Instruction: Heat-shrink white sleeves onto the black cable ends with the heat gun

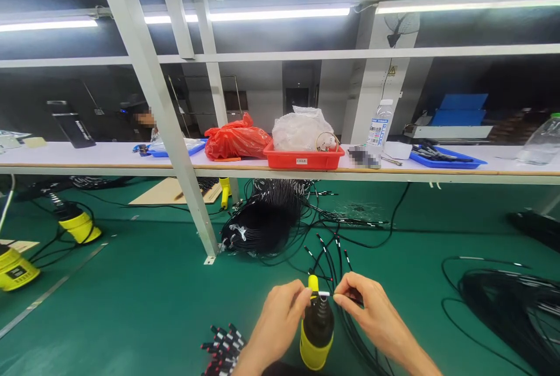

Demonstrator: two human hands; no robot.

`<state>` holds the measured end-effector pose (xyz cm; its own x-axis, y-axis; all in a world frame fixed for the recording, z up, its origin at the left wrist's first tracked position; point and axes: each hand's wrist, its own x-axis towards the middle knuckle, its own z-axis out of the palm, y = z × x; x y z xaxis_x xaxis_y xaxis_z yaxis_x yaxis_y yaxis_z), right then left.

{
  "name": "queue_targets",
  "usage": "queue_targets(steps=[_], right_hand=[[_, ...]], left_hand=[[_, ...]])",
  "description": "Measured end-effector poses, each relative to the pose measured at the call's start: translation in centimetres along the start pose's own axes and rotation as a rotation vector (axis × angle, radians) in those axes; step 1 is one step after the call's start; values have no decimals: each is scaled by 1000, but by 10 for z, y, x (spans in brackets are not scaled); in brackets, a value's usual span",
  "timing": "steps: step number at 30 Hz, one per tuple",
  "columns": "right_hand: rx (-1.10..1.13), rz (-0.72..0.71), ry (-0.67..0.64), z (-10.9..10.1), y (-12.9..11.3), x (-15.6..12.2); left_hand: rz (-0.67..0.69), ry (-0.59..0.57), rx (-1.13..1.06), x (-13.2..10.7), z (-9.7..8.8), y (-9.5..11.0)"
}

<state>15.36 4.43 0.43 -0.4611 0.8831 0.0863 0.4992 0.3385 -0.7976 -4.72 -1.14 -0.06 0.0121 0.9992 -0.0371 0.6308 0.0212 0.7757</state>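
Note:
My left hand (280, 316) is closed in a pinch on a thin black cable end with a white sleeve (324, 294) on it. The sleeve lies level, just above the coiled metal nozzle of a yellow and black heat gun (317, 335) that stands upright on the green mat. My right hand (370, 306) is pinched at the sleeve's other end; what its fingertips hold is too small to make out. Black cables (350, 329) run beneath the right hand. To the left of my left forearm lies a bunch of cable ends (224, 347) with white and red bands.
A big coil of black cable (262, 224) lies beyond my hands, another coil (499, 306) at right. More heat guns (81, 227) sit at left. A white post (175, 137) rises to a shelf (245, 173) bearing a red tray (304, 159), bags, bottles and a blue tray (450, 157).

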Motion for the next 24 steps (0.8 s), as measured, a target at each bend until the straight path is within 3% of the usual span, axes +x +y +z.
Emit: queue_targets(steps=[8,24], right_hand=[[-132,-1,-59,-5,1,-5],[-75,15,-23,-3,-3,-7]], left_hand=[[51,33,-52,3,4,-2],[97,68,-53,2,3,2]])
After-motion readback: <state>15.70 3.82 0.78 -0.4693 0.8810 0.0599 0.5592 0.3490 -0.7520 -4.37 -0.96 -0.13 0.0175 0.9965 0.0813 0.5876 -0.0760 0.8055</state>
